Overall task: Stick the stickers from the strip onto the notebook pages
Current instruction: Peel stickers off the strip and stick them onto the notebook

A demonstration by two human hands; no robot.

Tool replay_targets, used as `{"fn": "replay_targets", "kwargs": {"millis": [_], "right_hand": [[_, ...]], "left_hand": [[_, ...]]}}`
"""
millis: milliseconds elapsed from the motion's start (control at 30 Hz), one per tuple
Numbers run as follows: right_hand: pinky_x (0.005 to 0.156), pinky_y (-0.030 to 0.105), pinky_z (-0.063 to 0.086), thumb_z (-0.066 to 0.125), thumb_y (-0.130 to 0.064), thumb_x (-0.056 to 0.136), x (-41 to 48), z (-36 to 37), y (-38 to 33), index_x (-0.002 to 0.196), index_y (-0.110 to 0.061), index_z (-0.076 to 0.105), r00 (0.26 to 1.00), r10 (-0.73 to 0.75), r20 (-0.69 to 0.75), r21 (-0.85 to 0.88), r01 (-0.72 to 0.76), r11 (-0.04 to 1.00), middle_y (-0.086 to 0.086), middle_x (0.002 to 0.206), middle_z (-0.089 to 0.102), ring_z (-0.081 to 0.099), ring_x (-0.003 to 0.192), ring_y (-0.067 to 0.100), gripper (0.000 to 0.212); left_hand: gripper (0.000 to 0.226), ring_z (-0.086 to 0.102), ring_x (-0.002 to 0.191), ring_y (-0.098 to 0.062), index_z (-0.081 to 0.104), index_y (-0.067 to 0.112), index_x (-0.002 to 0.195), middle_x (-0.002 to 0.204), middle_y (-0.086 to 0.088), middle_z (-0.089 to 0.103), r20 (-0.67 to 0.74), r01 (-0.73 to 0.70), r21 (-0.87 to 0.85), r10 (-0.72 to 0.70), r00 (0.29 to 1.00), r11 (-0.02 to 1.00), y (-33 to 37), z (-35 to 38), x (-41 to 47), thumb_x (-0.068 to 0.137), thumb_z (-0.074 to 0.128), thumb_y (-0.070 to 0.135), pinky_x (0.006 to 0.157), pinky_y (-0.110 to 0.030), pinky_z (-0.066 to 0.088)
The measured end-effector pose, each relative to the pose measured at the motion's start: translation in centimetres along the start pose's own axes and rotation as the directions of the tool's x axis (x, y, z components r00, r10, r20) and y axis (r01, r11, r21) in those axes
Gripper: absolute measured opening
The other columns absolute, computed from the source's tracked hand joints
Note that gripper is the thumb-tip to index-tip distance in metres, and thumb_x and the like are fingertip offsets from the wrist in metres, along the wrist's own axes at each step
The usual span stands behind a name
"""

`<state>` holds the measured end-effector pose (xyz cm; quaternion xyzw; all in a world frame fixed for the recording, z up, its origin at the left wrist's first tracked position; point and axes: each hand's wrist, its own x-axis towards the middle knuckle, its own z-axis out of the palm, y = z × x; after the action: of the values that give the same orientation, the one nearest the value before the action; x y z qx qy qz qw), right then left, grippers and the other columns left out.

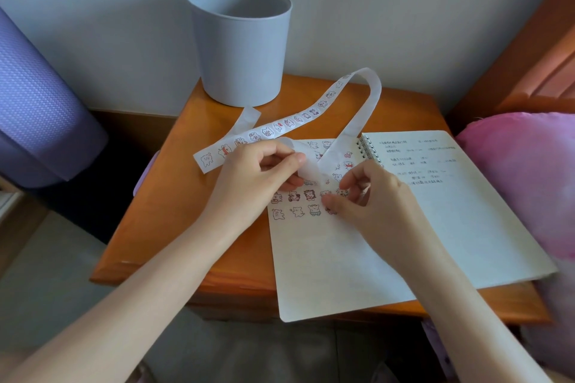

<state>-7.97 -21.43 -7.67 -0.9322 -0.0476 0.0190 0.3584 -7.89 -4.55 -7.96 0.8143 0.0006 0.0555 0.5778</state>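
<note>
your left hand (258, 174) pinches the sticker strip (280, 127) just above the open notebook (342, 258) on the wooden table (174, 196). your right hand (373, 199) curls over the stickered page; i cannot tell whether it pinches anything.

Both bare forearms reach forward. The left hand (258, 171) pinches the strip (268, 131) between thumb and fingers; the right hand (370, 193) curls, fingertips pointing down.
</note>
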Motion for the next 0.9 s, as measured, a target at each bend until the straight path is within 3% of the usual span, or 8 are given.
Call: {"fn": "replay_targets", "kwargs": {"millis": [167,300,500,900], "right_hand": [[0.046,0.011,0.036,0.064,-0.019,0.086,0.2,-0.1,0.6,0.089,-0.019,0.057,0.998,-0.052,-0.026,-0.041,0.05,0.998,-0.006,0.076,0.055,0.043,0.055,0.005,0.008],[0.05,0.005,0.038,0.064,-0.019,0.087,0.2,-0.4,0.3,0.09,-0.019,0.057,0.997,-0.061,-0.036,0.042,0.063,0.997,-0.008,0.08,0.057,0.048,0.06,0.005,0.007],[0.06,0.007,0.042,0.064,-0.029,0.086,0.5,-0.4,-0.9,0.089,-0.026,0.061,0.972,-0.177,-0.154,0.171,0.203,0.964,-0.018,0.086,0.062,0.058,0.072,0.003,0.005],[0.059,0.016,0.047,0.073,-0.017,0.078,0.5,-0.4,-1.7,0.088,-0.018,0.065,0.93,-0.315,-0.187,0.259,0.356,0.898,-0.014,0.079,0.066,0.061,0.073,0.007,0.013]], "left_hand": [[0.013,0.068,0.069,-0.001,0.071,0.014,0.088,0.076,0.006,0.071,0.001,0.0,0.005,0.0,1.0,1.0,-0.1,0.0,0.0,0.09,0.061,0.021,0.059,-0.006,0.048],[0.013,0.069,0.068,-0.003,0.071,0.015,0.088,0.076,0.004,0.071,-0.002,-0.003,-0.027,0.003,1.0,1.0,0.0,0.0,0.0,0.091,0.06,0.021,0.058,-0.007,0.049],[0.013,0.065,0.06,-0.01,0.069,0.017,0.09,0.073,0.003,0.07,-0.042,-0.056,-0.05,0.054,0.998,0.997,0.3,-0.1,-0.1,0.091,0.058,0.024,0.052,-0.011,0.048],[0.014,0.066,0.067,-0.004,0.069,0.013,0.094,0.074,0.006,0.069,-0.054,-0.107,-0.149,0.1,0.994,0.983,0.5,-0.3,-0.2,0.092,0.057,0.021,0.052,-0.015,0.05]]}}
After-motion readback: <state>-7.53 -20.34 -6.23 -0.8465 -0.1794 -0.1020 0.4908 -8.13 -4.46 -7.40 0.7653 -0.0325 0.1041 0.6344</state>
